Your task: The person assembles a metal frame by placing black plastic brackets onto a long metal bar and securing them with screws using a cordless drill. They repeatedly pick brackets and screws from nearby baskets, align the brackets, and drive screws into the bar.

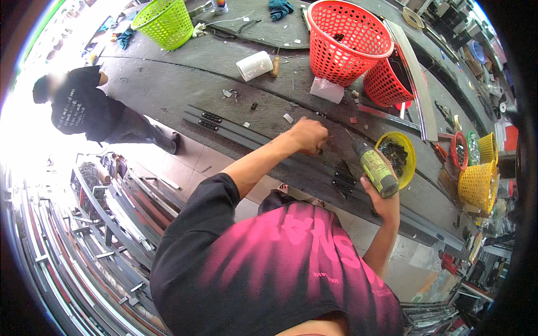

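My right hand (379, 197) is wrapped round a green and black power drill (378, 169), its dark front end pointing toward the middle of the bench. Over the grey metal profiles (252, 140), my left hand (311, 136) is closed, fingers curled together; whatever may be in them is hidden. Black roller-like fittings (210, 121) sit on the profiles toward the left. More black fittings (344, 182) lie between my hands, near the bench's front edge. Right beside the drill stands a yellow tub (413, 159) holding many small dark parts.
Red perforated baskets (348, 47) and a lime green basket (162, 25) stand at the back of the dark bench (151, 73). A white roll (254, 66) lies beside a wooden-handled tool (276, 66). Another person (84, 106) is at the left, above racked metal lengths (73, 252).
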Demonstrator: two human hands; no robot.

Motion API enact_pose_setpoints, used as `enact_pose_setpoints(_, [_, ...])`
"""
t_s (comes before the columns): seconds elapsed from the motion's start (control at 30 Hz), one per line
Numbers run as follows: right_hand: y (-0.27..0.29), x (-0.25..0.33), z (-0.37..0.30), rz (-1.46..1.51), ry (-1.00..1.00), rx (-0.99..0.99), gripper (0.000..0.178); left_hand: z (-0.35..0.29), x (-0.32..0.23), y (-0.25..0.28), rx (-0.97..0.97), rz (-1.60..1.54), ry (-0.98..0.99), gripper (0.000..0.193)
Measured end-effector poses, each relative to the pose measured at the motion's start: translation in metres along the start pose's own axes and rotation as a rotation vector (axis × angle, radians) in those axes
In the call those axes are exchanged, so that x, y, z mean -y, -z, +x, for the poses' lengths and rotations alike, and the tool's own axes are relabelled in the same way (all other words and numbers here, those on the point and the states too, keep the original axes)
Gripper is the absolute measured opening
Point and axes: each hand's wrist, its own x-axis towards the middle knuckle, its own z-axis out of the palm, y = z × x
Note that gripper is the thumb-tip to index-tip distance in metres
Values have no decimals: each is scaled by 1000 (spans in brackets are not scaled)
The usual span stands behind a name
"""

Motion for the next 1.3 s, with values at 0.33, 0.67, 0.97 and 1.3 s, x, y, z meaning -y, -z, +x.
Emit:
enact_pose_setpoints(0.33, [-48, -5, 32, -459, 308, -208, 102, -32, 29, -25, -396, -85, 73, 27])
enact_pose_setpoints(0.67, [-85, -50, 122, -736, 164, -109, 129, -76, 5, 9, -667, -760, 234, 34])
enact_pose_setpoints(0.97, [-102, -17, 104, 83, 270, -106, 59, -73, -58, 5, -1124, -933, 253, 30])
enact_pose_setpoints(1.3, [-131, -20, 92, 1171, -347, 6, 24, -107, 4, 33, -1040, -310, 198, 45])
